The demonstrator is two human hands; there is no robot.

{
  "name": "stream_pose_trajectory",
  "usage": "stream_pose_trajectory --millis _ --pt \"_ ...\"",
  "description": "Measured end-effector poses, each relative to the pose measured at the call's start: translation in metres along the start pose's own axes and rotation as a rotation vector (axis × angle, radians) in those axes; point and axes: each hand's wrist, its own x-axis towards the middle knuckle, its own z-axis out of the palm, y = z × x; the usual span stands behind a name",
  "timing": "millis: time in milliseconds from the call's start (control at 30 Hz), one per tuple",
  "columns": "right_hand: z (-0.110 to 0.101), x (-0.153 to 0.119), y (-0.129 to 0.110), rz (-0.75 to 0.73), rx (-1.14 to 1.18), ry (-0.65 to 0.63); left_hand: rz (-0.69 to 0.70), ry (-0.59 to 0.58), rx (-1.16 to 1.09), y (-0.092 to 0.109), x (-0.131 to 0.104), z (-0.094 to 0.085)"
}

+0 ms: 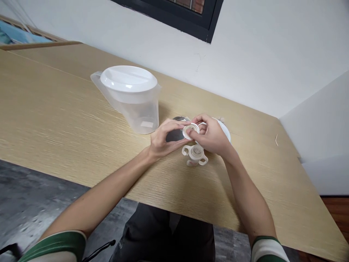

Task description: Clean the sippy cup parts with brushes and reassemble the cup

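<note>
A small round white cap with a ringed inner face (187,133) is held up between both hands above the table. My left hand (161,140) grips it from the left, fingers along its upper edge and thumb beneath. My right hand (212,135) holds it from the right, the thumb pressed on its face. Just below stands a translucent piece with two curved side handles (196,152), touched by neither hand as far as I can see. Behind the left fingers is a dark, metal-rimmed cup (174,135), partly hidden. A white round dish (225,129) shows partly behind my right hand.
A translucent pitcher with a white lid (140,109) stands to the left of my hands on the wooden table (68,131). A thin pale strip (276,140) lies at the right. The white wall (245,58) rises behind the table's far edge.
</note>
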Motion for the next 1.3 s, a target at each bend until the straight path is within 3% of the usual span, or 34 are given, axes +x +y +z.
stream_pose_trajectory --millis 133,433,600,700,900,1300 --pt "-0.011 0.000 0.000 -0.024 0.065 -0.040 -0.011 0.015 -0.027 -0.003 -0.001 0.000" --pt "-0.022 0.004 0.000 -0.114 0.130 0.183 0.006 0.020 -0.027 -0.005 -0.001 0.001" --pt "-0.021 0.002 -0.003 -0.107 0.019 0.199 0.025 0.040 -0.058 -0.004 0.000 0.003" --pt "-0.021 0.001 -0.003 -0.072 0.043 0.159 -0.001 0.047 -0.057 -0.005 0.000 0.004" --pt "-0.016 0.000 -0.001 -0.012 0.061 -0.066 0.005 0.054 -0.060 -0.004 -0.001 0.004" --pt "-0.009 0.000 0.003 -0.020 -0.051 -0.013 0.027 0.007 0.000 -0.001 -0.001 0.002"
